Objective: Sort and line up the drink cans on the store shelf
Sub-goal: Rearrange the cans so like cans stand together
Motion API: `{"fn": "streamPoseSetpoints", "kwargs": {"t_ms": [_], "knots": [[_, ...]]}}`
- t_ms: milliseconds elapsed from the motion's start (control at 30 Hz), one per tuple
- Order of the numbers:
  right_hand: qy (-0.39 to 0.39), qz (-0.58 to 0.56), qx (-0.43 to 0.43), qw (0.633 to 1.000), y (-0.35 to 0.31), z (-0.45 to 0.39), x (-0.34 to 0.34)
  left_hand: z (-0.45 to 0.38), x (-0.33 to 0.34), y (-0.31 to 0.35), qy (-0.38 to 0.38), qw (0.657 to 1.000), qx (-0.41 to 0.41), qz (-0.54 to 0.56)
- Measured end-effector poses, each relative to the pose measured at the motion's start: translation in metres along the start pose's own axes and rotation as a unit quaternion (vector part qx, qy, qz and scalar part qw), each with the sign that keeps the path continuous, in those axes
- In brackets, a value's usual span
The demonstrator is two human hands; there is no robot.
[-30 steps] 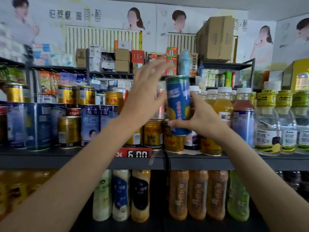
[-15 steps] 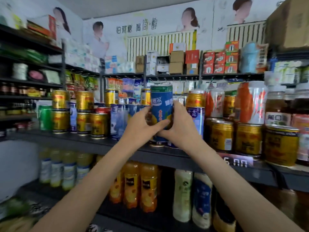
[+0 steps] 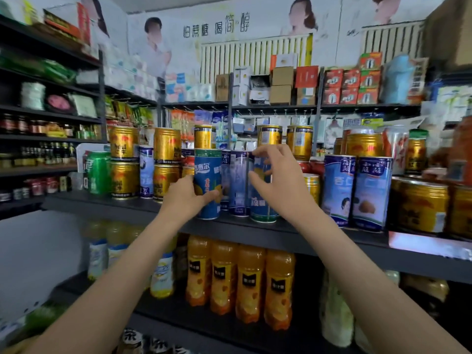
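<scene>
Clearly the blue can (image 3: 207, 183) stood upright at the front edge of the shelf (image 3: 332, 241), with a paler blue can (image 3: 238, 183) just beside it on its right and another can (image 3: 263, 200) beyond that, partly hidden by the right hand (image 3: 277, 187). The left hand (image 3: 187, 199) gripped the blue can low on its side, thumb across the front of the label and fingers behind it. The right hand hovered in front of the neighbouring cans with its fingers spread and only slightly bent; motion blur made it impossible to tell whether the fingertips touched anything, and it seemed to hold nothing. Such a can was probably rigid and, if full, fairly heavy for its slim shape, so it would likely slide well on the dark shelf but tip easily when pushed high up. Its printed wall looked smooth and possibly slippery, and an empty or half-dented one would give under a hard squeeze. The safest hold seemed to be round the middle or lower body, thumb opposing fingers, rather than by the rim. Stacked gold cans (image 3: 167, 163) stood close behind, so any nudge backward risked knocking the upper tier.
</scene>
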State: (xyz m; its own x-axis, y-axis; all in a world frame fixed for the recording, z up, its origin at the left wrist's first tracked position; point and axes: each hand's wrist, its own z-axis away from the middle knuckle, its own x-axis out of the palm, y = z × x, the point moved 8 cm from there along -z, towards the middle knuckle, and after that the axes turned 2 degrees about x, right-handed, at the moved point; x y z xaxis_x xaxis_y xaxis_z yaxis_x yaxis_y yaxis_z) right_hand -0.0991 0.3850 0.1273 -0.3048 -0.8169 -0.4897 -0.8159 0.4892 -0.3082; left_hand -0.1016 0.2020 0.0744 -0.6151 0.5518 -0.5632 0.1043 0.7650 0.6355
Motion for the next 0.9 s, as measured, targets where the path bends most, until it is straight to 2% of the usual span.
{"fn": "streamPoseSetpoints", "kwargs": {"t_ms": [200,333,433,533,600,700,833,900], "knots": [[0.033,0.013,0.013,0.999,0.007,-0.001,-0.006,-0.010,0.015,0.001,0.039,0.998,0.045,-0.002],[0.048,0.015,0.014,0.999,0.012,0.001,-0.009,-0.011,0.023,0.003,0.057,0.998,0.035,-0.018],[0.055,0.006,0.015,0.998,0.017,0.002,-0.016,0.004,0.012,0.018,0.153,0.984,0.055,-0.068],[0.063,0.023,0.023,0.997,0.026,0.006,-0.032,0.023,0.006,0.062,0.237,0.960,0.149,-0.012],[0.081,0.042,0.023,0.996,0.036,0.013,-0.052,0.036,0.018,0.104,0.236,0.945,0.227,0.021],[0.117,0.100,0.045,0.987,0.064,0.034,-0.100,0.055,0.045,0.165,0.212,0.927,0.300,0.071],[0.173,0.190,0.085,0.963,0.104,0.074,-0.184,0.077,0.098,0.227,0.151,0.914,0.361,0.106],[0.202,0.252,0.116,0.939,0.125,0.093,-0.229,0.088,0.127,0.250,0.125,0.913,0.373,0.106]]}}
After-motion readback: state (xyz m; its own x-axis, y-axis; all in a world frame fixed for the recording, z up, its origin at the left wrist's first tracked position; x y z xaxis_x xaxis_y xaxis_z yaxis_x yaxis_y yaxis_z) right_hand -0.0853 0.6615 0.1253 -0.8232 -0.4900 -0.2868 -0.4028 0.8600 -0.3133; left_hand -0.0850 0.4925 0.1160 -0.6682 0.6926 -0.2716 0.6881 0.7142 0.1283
